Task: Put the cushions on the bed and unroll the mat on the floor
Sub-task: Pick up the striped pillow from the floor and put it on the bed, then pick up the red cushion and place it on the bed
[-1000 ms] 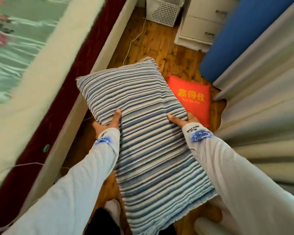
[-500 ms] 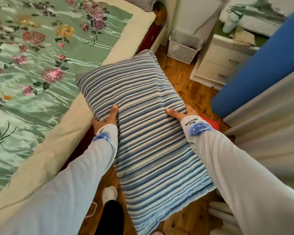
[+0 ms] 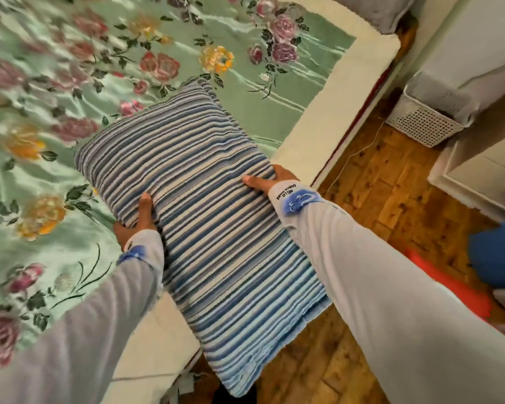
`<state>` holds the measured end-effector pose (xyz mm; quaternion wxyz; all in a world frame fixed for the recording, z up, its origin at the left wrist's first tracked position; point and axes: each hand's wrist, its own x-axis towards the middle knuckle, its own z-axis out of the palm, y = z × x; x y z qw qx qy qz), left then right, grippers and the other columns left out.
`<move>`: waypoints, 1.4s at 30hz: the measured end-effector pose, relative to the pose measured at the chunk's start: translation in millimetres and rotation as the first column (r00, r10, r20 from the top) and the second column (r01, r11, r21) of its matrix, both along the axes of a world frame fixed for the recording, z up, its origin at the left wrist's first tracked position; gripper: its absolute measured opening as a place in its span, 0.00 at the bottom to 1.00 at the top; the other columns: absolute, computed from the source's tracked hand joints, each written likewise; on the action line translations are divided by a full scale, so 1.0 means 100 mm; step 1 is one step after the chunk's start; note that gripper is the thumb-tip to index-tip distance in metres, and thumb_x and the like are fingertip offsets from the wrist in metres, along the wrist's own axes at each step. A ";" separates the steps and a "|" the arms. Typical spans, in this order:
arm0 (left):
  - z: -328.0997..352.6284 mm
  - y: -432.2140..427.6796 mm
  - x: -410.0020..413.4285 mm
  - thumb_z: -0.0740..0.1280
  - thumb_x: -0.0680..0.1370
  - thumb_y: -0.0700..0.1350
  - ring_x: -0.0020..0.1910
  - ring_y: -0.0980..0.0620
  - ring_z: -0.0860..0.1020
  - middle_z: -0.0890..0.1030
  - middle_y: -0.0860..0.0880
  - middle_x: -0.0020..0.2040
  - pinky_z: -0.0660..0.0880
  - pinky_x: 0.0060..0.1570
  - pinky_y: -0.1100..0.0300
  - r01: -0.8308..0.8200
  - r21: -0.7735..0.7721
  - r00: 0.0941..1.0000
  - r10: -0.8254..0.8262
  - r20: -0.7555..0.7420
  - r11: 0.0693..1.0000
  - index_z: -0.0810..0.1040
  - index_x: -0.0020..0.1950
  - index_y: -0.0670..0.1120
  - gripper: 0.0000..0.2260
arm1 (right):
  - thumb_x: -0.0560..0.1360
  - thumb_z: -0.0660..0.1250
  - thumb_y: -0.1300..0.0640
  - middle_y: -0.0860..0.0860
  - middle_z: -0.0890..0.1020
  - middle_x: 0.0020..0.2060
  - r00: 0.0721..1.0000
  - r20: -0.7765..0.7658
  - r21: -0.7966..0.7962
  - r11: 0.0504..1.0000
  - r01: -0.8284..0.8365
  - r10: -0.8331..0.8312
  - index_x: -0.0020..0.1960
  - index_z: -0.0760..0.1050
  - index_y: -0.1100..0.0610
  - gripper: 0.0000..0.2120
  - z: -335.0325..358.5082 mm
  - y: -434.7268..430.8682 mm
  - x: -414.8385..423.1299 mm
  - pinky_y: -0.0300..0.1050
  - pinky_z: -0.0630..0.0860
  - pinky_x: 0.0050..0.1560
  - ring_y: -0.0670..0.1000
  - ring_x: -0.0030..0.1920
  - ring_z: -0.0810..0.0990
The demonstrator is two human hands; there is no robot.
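Note:
A blue and white striped cushion (image 3: 204, 199) is held between both hands, its far half over the bed (image 3: 327, 132) and its near end hanging past the bed's cream edge above the floor. My left hand (image 3: 136, 221) grips its left side, thumb on top. My right hand (image 3: 267, 180) grips its right side. The bed carries a green satin cover with flowers (image 3: 70, 83). An orange cushion (image 3: 449, 287) lies on the wooden floor at the right. Beside it shows the end of the rolled blue mat (image 3: 497, 255).
A white perforated basket (image 3: 423, 123) stands on the floor beyond the bed's corner, next to a white cabinet (image 3: 484, 173). A thin white cable (image 3: 359, 153) runs along the wooden floor (image 3: 391, 199) beside the bed. A grey pillow (image 3: 370, 10) lies at the bed's head.
Both hands have carried the striped cushion left and forward from above the floor to over the bed. The view has swung left with it, so the bed fills more of the frame.

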<state>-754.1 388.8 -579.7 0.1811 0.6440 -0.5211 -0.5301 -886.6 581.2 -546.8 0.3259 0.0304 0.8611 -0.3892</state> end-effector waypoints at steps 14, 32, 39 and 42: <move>-0.75 -0.82 -0.28 0.66 0.74 0.60 0.77 0.37 0.52 0.51 0.37 0.78 0.47 0.75 0.46 0.180 0.158 0.869 -0.233 0.437 0.971 0.42 0.79 0.48 0.44 | 0.67 0.66 0.31 0.54 0.43 0.78 0.799 0.083 0.373 0.725 -0.580 0.596 0.79 0.42 0.50 0.52 -0.86 -1.26 -0.03 0.56 0.45 0.78 0.55 0.79 0.43; 0.83 2.81 -1.31 0.70 0.64 0.68 0.79 0.46 0.45 0.46 0.41 0.79 0.48 0.77 0.47 0.925 -0.091 0.368 -0.805 0.465 0.370 0.42 0.78 0.38 0.58 | 0.69 0.58 0.28 0.52 0.45 0.79 0.964 -0.264 0.391 0.909 0.143 -0.038 0.78 0.43 0.57 0.51 0.46 2.68 -0.30 0.48 0.40 0.76 0.50 0.79 0.43; 1.33 4.98 -1.64 0.67 0.64 0.70 0.79 0.48 0.40 0.40 0.45 0.79 0.41 0.77 0.47 0.990 -0.086 0.143 -0.852 0.503 0.115 0.37 0.78 0.42 0.58 | 0.68 0.59 0.28 0.53 0.48 0.79 0.929 -0.309 0.440 0.836 0.329 -0.203 0.78 0.44 0.58 0.52 1.03 5.18 -0.18 0.48 0.41 0.78 0.51 0.79 0.45; 1.41 5.68 -1.67 0.68 0.64 0.70 0.79 0.47 0.41 0.41 0.45 0.79 0.42 0.77 0.46 0.996 -0.081 0.078 -0.872 0.483 0.044 0.37 0.78 0.43 0.58 | 0.68 0.59 0.28 0.54 0.48 0.79 0.915 -0.328 0.465 0.804 0.372 -0.234 0.78 0.43 0.58 0.53 1.13 5.88 -0.07 0.48 0.42 0.78 0.52 0.79 0.45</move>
